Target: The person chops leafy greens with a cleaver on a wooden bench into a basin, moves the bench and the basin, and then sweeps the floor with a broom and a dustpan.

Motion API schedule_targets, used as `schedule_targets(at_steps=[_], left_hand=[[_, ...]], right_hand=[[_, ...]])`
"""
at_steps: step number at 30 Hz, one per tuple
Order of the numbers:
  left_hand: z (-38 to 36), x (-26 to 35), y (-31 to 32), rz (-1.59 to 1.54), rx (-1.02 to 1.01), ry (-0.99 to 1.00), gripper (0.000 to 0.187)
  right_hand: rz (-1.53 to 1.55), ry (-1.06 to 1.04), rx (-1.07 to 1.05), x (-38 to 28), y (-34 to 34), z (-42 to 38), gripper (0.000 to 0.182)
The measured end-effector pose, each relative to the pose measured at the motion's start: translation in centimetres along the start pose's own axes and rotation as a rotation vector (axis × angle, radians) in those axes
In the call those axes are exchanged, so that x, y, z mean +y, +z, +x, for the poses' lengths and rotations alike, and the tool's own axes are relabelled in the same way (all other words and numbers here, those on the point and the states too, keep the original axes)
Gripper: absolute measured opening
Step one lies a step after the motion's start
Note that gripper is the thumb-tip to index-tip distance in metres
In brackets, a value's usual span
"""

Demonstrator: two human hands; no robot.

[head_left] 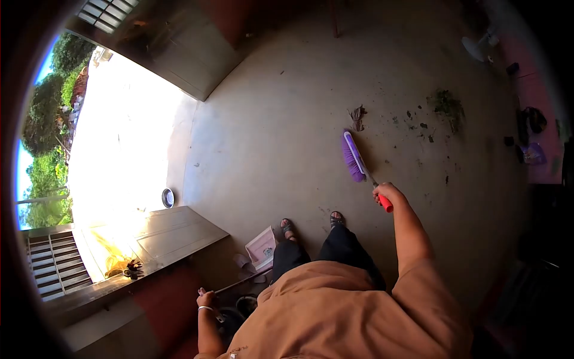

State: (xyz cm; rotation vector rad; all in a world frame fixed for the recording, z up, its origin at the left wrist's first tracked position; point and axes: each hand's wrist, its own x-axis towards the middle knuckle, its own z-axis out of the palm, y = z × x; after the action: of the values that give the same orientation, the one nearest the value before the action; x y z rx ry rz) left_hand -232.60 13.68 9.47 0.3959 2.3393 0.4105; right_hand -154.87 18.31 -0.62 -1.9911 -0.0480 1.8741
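Note:
My right hand (387, 192) is closed around the handle of a broom, near its red grip end. The broom's purple bristle head (353, 157) is held over the floor in front of me. Just beyond it lies a small dry brown clump (357, 117). Low on the left, my left hand (206, 297) is closed on the long thin handle of a dustpan. The pale pink dustpan (261, 248) is beside my left foot.
Green leafy debris (447, 107) and scattered dark bits lie on the floor at the right. Metal door panels (173, 236) flank the bright doorway at the left. A round metal bowl (168, 197) sits by the threshold. Dark and purple items (533, 153) are at the far right.

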Motion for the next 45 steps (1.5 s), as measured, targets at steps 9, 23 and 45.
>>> schedule_targets(at_steps=[9,23,45], left_hand=[[-7.6,8.9,13.2,-0.226,-0.111,0.08,0.051],[-8.7,23.1,24.4,0.651,-0.222,0.121,0.014],[-20.5,34.7,37.4,1.085,-0.098,0.357,0.033]], right_hand=[[0.299,-0.201,-0.271,-1.8,2.8,-3.1,0.01],[0.537,-0.003,-0.355,-14.9,-3.8,10.3,0.013],[0.128,0.026,-0.212,-14.6,-23.3,6.5,0.011]])
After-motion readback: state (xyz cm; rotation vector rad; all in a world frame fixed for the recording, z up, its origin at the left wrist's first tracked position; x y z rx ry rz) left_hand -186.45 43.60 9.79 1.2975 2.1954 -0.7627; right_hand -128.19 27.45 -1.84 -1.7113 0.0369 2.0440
